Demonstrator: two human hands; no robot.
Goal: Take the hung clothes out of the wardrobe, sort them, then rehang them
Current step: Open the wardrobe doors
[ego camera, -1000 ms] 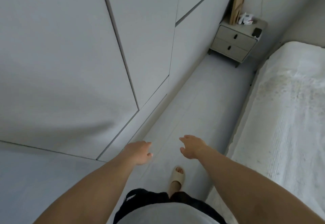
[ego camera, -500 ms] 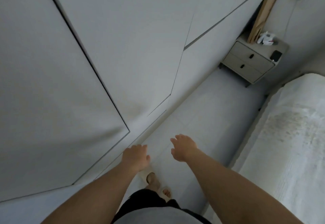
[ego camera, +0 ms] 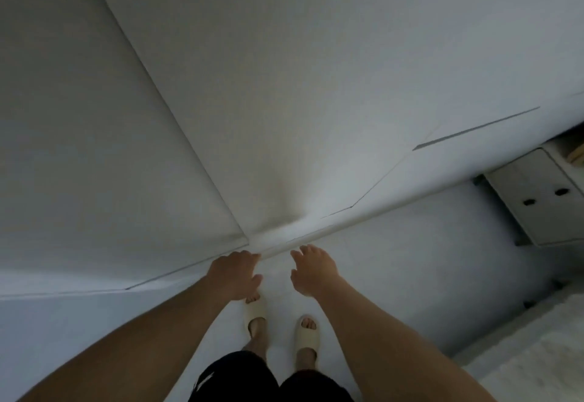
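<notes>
Both forearms bare, no sleeves, no watch or rings on left hand [ego camera: 232,275] or right hand [ego camera: 311,270]. Black shorts [ego camera: 252,379] at frame bottom. Cream thick-soled slide sandals [ego camera: 256,310], open-toed, one wide strap each, toes showing.

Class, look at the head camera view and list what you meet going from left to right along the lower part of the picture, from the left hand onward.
left hand → left slipper → right slipper → right hand → nightstand, at the right edge beside the closed wardrobe doors.
</notes>
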